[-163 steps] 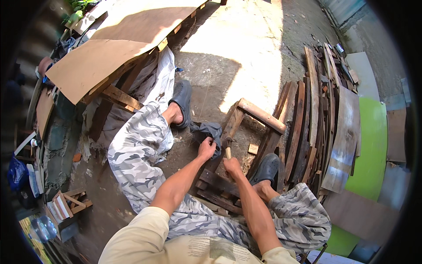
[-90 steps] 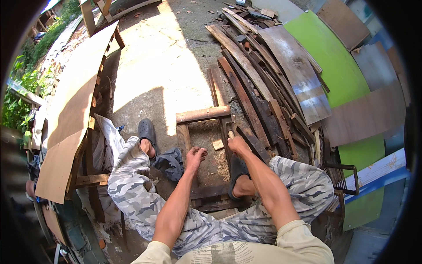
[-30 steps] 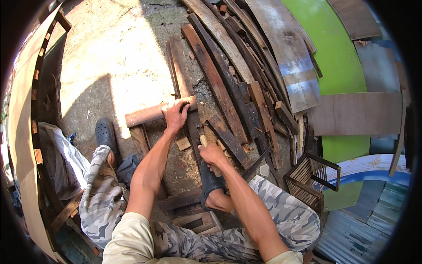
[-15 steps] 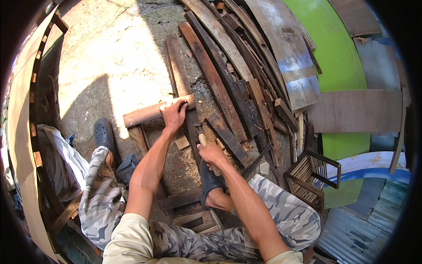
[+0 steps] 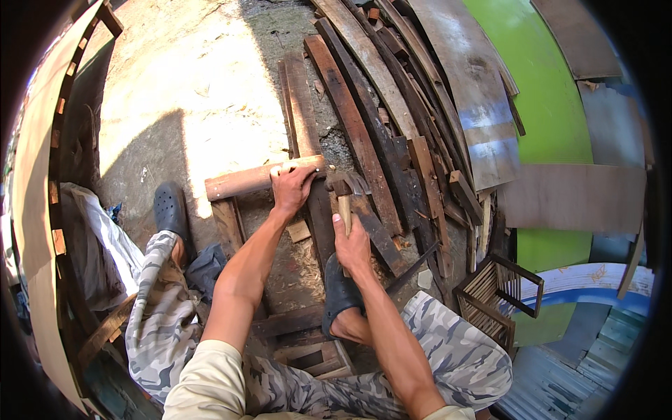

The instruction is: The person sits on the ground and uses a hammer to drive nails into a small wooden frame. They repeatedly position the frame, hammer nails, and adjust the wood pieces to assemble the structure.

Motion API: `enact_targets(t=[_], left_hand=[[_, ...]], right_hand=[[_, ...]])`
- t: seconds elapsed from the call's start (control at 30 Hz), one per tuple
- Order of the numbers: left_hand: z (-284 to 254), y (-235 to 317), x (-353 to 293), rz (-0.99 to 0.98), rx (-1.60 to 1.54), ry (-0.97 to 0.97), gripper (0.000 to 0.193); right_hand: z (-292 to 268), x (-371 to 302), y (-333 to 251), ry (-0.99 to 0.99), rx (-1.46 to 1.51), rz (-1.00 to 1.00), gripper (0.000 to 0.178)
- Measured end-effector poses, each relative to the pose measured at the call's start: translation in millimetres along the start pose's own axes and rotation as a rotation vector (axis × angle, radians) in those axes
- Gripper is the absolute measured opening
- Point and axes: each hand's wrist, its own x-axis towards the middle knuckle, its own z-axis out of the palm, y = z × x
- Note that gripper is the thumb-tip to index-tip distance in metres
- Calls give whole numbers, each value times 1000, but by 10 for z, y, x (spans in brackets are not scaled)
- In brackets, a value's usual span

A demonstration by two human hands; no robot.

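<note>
A short, reddish-brown piece of wood (image 5: 238,183) lies crosswise over the ends of two longer planks on the ground. Near its right end rests my left hand (image 5: 291,190), fingers bent and pinched together against the wood; anything between them is too small to make out. In my right hand (image 5: 352,246) is a claw hammer (image 5: 344,204), gripped by its pale wooden handle. The hammer's head is raised just right of the wood's end, apart from it. Beneath my hands runs a dark plank (image 5: 321,220), partly covered by the crosspiece.
Long weathered boards (image 5: 357,136) are stacked to the right, beside green and grey panels (image 5: 553,84). A small slatted wooden crate (image 5: 498,294) stands at the lower right. Wood shavings and a small block (image 5: 299,231) lie between my feet. A tall wooden frame (image 5: 43,210) edges the left.
My right hand has lifted the hammer up and away from me, its head now beside the crosspiece. The left hand stays on the wood. The whole view has shifted slightly.
</note>
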Motion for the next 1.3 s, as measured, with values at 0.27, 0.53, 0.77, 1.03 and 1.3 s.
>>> enact_targets(t=[0.27,0.53,0.77,1.03,1.3], left_hand=[[-4,-12,-25,0,-10,-5,16],[3,-62,-54,-19,-58,-44,18],[-31,-52,-26,24,-32,-32,19],[-19,11,-9,-2,-58,-24,16],[-29,-16,-6,-6,-40,-39,15]], right_hand=[[102,153,-220,59,86,-157,50],[272,207,-41,53,27,-157,44],[226,217,-120,52,11,-165,41],[264,223,18,118,3,-234,41],[203,309,-68,92,-7,-254,42]])
